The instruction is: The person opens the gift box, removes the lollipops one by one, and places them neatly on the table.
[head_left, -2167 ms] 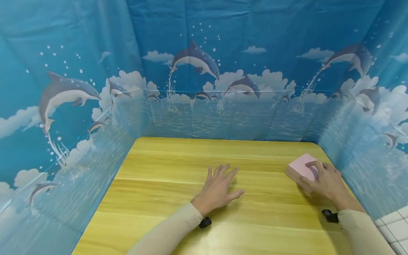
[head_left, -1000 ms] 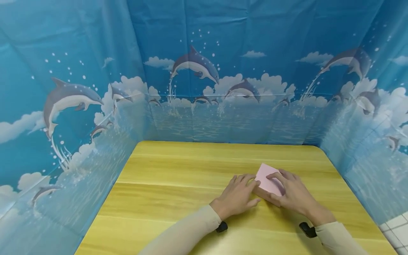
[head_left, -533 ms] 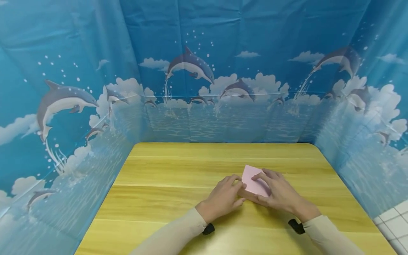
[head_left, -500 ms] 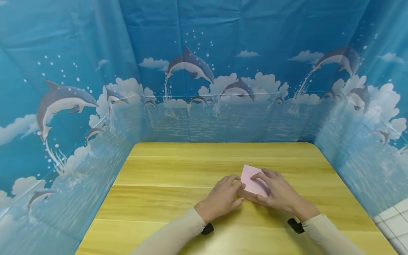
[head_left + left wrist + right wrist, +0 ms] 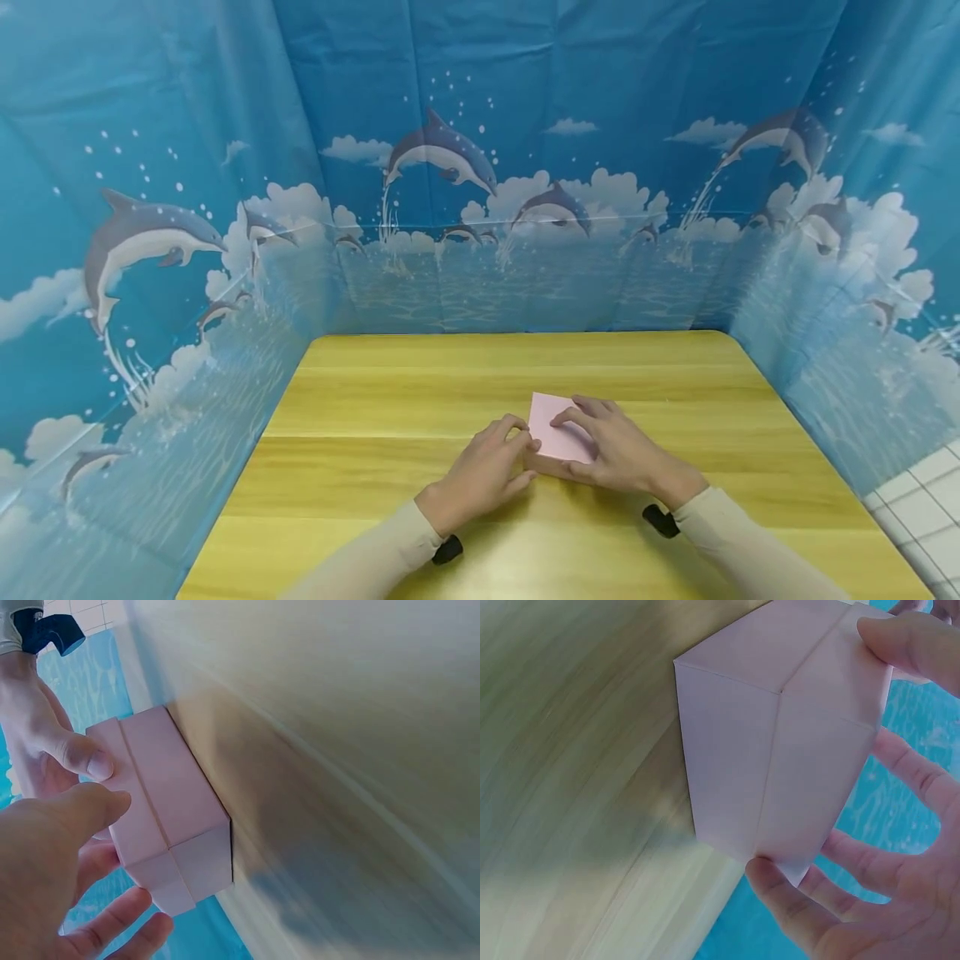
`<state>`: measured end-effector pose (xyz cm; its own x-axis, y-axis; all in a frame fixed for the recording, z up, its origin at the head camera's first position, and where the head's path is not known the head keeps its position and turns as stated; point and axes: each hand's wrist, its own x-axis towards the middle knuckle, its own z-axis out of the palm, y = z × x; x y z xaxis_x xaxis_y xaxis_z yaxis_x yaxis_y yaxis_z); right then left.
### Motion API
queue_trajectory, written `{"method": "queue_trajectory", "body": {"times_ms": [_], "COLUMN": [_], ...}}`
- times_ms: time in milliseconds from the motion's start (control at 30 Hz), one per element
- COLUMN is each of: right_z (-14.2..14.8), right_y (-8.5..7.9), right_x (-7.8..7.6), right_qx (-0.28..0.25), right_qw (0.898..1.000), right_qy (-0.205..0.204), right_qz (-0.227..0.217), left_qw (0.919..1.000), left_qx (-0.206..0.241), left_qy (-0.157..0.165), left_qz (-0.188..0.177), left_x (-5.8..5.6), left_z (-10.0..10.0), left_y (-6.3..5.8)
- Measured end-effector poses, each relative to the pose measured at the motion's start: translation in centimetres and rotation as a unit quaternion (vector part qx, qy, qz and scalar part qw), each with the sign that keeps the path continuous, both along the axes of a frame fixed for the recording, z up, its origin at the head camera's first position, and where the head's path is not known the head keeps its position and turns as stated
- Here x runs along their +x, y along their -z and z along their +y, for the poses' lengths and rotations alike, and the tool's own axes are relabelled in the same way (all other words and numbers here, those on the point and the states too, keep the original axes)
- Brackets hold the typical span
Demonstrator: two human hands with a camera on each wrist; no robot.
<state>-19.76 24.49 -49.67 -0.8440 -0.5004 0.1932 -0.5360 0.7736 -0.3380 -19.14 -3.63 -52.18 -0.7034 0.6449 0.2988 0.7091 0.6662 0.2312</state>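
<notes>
A pink lidded box (image 5: 551,437) is near the middle of the wooden table, its base apparently on the tabletop. Its lid seam shows in the left wrist view on the box's side (image 5: 176,780). My right hand (image 5: 618,450) grips it from the right: the thumb is on the lid's side in the right wrist view, and one finger lies on top. At the left side, my left hand (image 5: 480,475) holds the lid corner with bent fingers, its thumb at the near side. Some fingertips of both hands are hidden behind the box.
The yellow wooden table (image 5: 390,383) is bordered at the back and sides by a blue curtain (image 5: 480,275) with dolphins printed on it. White tiles (image 5: 922,500) show beyond the right edge. Each wrist wears a small black device.
The right hand has carried the box leftward from the table's right side to the middle. The left hand has come to its left side, and both hands have since shifted left with it.
</notes>
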Motion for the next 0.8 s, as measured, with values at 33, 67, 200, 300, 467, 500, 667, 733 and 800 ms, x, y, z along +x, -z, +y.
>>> {"method": "queue_trajectory", "body": {"times_ms": [33,67,200,300,467,500,667,733,800], "right_z": [-0.3,-0.6,-1.8,-2.5,-3.4,-3.6,-4.3,-4.4,-4.5], "right_y": [0.0,0.1,0.2,0.4,0.5,0.6,0.8,1.0,1.2], "right_x": [0.0,-0.1,-0.3,-0.3,-0.5,-0.4,-0.2,-0.1,-0.1], "right_qx": [0.0,0.001,0.002,0.003,-0.001,-0.002,-0.002,-0.004,-0.009], "right_qw": [1.0,1.0,1.0,1.0,0.999,0.999,0.999,0.998,0.998], "right_qy": [-0.004,-0.009,-0.02,-0.024,-0.032,-0.034,-0.044,-0.051,-0.059], "right_qz": [-0.001,-0.001,-0.005,-0.006,-0.016,-0.018,-0.03,-0.033,-0.03], "left_qw": [1.0,1.0,0.9999,0.9998,0.9998,0.9998,0.9995,0.9995,0.9994], "left_qx": [0.002,0.003,0.008,0.011,0.01,0.012,0.024,0.025,0.022], "left_qy": [-0.002,-0.003,-0.009,-0.013,-0.016,-0.018,-0.014,-0.01,-0.009], "left_qz": [-0.003,-0.003,-0.007,-0.008,-0.004,-0.003,0.013,0.018,0.025], "left_x": [0.1,0.2,0.6,0.8,1.0,1.1,1.8,2.1,2.4], "left_z": [-0.4,-0.7,-2.0,-2.8,-3.8,-4.0,-5.0,-5.3,-5.6], "left_y": [0.0,0.0,0.0,0.0,0.0,0.0,0.3,0.3,0.3]}}
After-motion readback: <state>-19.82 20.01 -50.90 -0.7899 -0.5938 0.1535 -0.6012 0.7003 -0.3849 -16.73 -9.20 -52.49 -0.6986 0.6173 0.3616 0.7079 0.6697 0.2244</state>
